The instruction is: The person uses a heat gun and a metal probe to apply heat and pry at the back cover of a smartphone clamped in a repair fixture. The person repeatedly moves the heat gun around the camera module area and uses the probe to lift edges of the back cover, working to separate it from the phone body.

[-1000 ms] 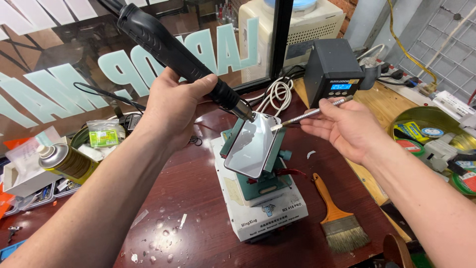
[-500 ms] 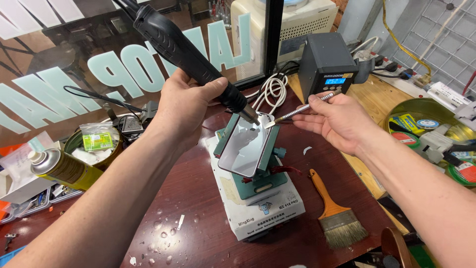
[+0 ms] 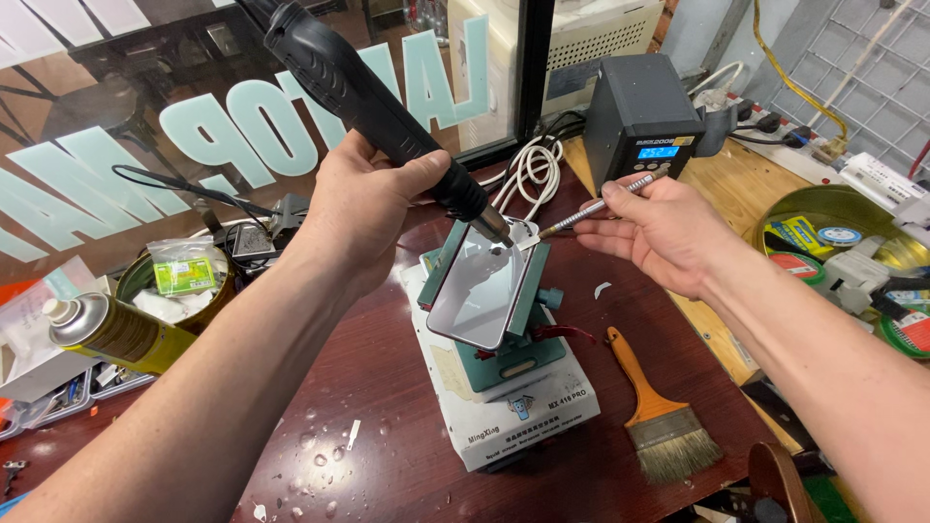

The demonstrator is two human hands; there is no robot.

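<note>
A phone (image 3: 481, 291) sits clamped face up in a green holder (image 3: 504, 358) mid-desk, its long axis running away from the viewer. The left hand (image 3: 363, 208) is wrapped tightly around a black heat gun (image 3: 373, 102), nozzle at the phone's far edge. The right hand (image 3: 659, 232) pinches a thin metal tool (image 3: 591, 206) there too. A yellow tub (image 3: 843, 208) at the desk's right edge holds tape rolls.

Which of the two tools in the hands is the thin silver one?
The slim metal pick in the right hand. The left hand grips a thick black hot-air handle, its nozzle over the clamped phone.
</note>
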